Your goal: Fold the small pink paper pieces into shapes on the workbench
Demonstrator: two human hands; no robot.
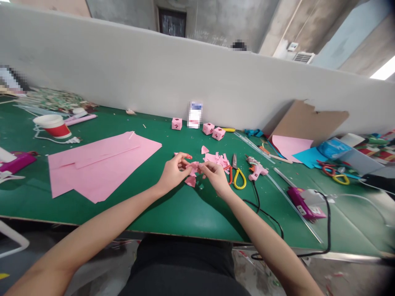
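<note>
My left hand [176,172] and my right hand [215,176] meet over the green table. Between their fingertips is a small pink paper piece [194,166], pinched from both sides; its exact shape is partly covered by the fingers. Just under it lies another pink paper scrap [190,181]. Several cut pink pieces [217,159] are heaped beyond my right hand. Scissors [237,172] with one yellow and one red handle rest beside that hand, blades pointing away. A pink glue gun [256,167] lies further right, its black cord trailing toward the table's front edge.
Large pink paper sheets [105,168] spread on the left, near a red and white paper cup [52,126]. Pink paper cubes [177,123] stand near the grey partition [138,70]. On the right are a purple power strip [305,203], clear glue sticks, cardboard [304,121] and more scissors [333,172].
</note>
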